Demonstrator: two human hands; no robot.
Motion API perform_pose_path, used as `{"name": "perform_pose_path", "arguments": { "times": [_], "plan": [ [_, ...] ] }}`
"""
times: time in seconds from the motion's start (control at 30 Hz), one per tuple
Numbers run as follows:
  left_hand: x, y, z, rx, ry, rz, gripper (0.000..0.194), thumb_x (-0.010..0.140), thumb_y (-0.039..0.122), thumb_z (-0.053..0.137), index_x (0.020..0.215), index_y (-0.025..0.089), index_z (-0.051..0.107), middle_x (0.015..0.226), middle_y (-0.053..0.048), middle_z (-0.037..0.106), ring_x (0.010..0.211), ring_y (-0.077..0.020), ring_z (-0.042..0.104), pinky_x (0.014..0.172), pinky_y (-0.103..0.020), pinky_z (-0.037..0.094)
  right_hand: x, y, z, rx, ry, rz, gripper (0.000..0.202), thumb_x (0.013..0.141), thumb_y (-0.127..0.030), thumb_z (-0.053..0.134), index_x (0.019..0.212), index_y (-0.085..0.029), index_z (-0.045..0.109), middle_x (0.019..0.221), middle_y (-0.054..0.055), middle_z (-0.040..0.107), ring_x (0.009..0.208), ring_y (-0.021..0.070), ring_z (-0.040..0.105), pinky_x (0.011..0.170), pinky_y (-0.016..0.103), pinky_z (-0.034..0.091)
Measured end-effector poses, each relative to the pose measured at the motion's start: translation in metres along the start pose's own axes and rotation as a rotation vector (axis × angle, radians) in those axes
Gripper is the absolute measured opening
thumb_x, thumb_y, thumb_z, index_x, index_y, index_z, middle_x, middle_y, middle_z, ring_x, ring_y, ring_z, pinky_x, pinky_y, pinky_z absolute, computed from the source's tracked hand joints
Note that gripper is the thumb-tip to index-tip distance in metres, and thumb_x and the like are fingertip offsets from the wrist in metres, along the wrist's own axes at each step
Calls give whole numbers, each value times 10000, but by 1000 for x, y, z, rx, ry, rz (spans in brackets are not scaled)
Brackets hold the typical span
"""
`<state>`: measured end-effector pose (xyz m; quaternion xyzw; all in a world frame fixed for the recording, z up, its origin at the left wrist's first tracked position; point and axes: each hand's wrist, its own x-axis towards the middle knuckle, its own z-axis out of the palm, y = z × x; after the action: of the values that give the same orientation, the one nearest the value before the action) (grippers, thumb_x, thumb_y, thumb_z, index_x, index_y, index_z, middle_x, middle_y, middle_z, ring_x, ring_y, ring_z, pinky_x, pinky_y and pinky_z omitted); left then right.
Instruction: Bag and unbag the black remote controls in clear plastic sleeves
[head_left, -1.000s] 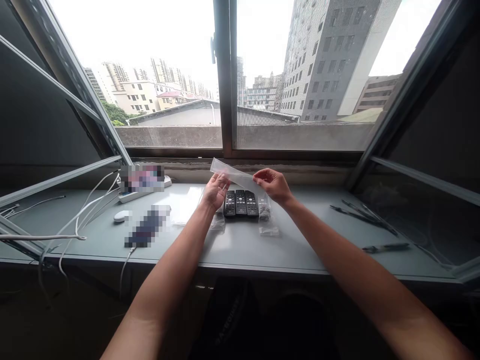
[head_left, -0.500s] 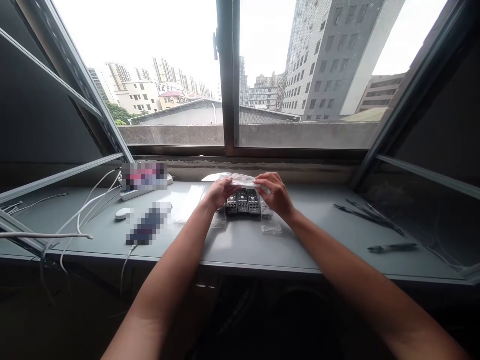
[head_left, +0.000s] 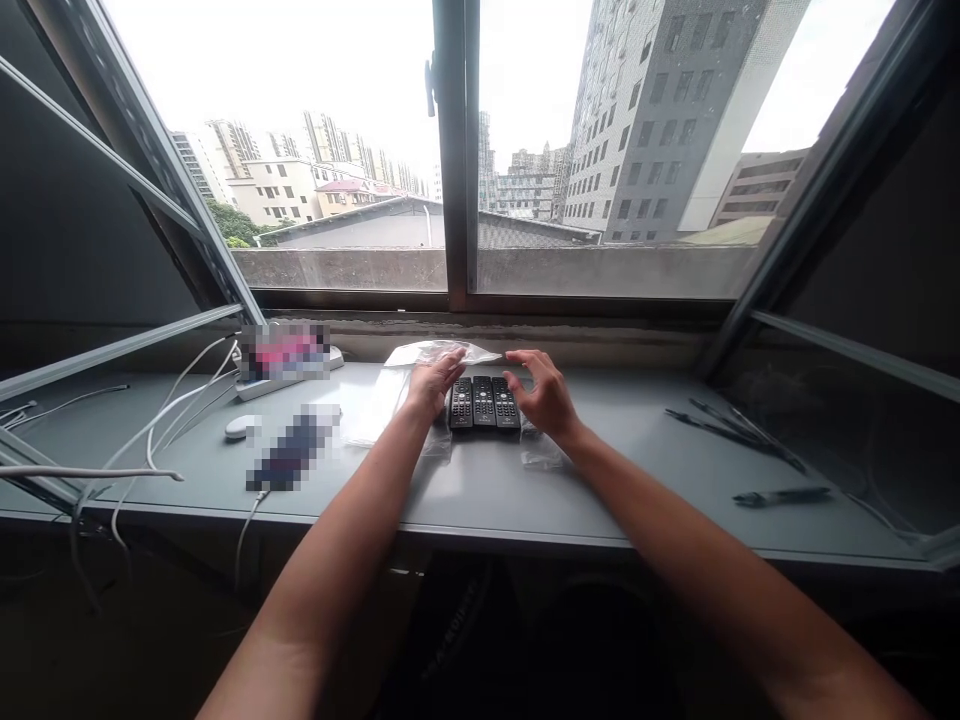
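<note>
The clear plastic bag (head_left: 442, 353) is grasped in the left hand (head_left: 436, 382), raised above the worktop (head_left: 480, 490). The right hand (head_left: 546, 396), fingers parted and released, is held just beside it, near three black remotes (head_left: 484, 404) laid side by side.

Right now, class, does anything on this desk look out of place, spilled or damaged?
The white cables at the left look untidy: they cross one another, and some droop over the desk's front edge. No spill or damage shows.
</note>
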<state>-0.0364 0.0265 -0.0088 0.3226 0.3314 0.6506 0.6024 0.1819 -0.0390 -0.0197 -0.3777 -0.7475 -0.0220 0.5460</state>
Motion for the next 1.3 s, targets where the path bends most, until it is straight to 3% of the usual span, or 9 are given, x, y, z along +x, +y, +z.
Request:
{"name": "perform_pose_path", "arguments": {
  "times": [0.17, 0.37, 0.53, 0.8, 1.1, 1.3],
  "plan": [
    [-6, -7, 6, 30, -73, -54, 314, 753, 118, 978, 1002, 147, 790, 1154, -127, 818, 1175, -270, 784, 1011, -347, 661, -2, 2, 5, 31, -94, -13, 296, 1038, -247, 666, 1303, -298, 788, 1331, 95, 753, 1287, 324, 648, 1174, 561, 536],
    [-4, -9, 5, 33, -82, -17, 233, 795, 141, 957, 960, 137, 793, 1132, -116, 818, 972, -188, 799, 885, -280, 669, -2, 1, 7, 15, -82, -3, 334, 1032, -256, 677, 1348, -276, 784, 1293, 121, 735, 1233, 333, 650, 1141, 567, 560],
    [-1, -5, 3, 1, -98, -101, 276, 766, 140, 980, 956, 132, 780, 1080, -119, 825, 907, -177, 798, 852, -271, 658, 1, -2, 0, 4, -90, -33, 302, 1046, -269, 664, 1305, -294, 818, 1278, 103, 743, 1250, 338, 625, 1129, 576, 568],
    [7, 2, -1, -68, 86, -61, 206, 823, 73, 915, 952, 165, 783, 1078, -67, 838, 952, -144, 799, 843, -213, 614, 5, -1, -10, 0, -71, -40, 283, 1038, -257, 671, 1280, -272, 817, 1285, 103, 763, 1246, 325, 653, 1143, 571, 567],
    [0, -3, 5, -125, 31, -120, 247, 838, 85, 920, 1034, 147, 783, 1044, -88, 834, 898, -146, 802, 772, -186, 638, 1, -5, -2, 85, -181, -82, 335, 1028, -253, 697, 1350, -280, 785, 1357, 97, 766, 1338, 322, 632, 1201, 575, 525],
    [3, -5, 2, -114, 29, -114, 266, 833, 113, 935, 1047, 147, 782, 1025, -85, 836, 893, -154, 806, 774, -196, 646, -1, -1, -1, 69, -178, -47, 364, 1023, -292, 709, 1380, -255, 772, 1241, 125, 727, 1190, 318, 644, 1106, 558, 575]
  ]
}}
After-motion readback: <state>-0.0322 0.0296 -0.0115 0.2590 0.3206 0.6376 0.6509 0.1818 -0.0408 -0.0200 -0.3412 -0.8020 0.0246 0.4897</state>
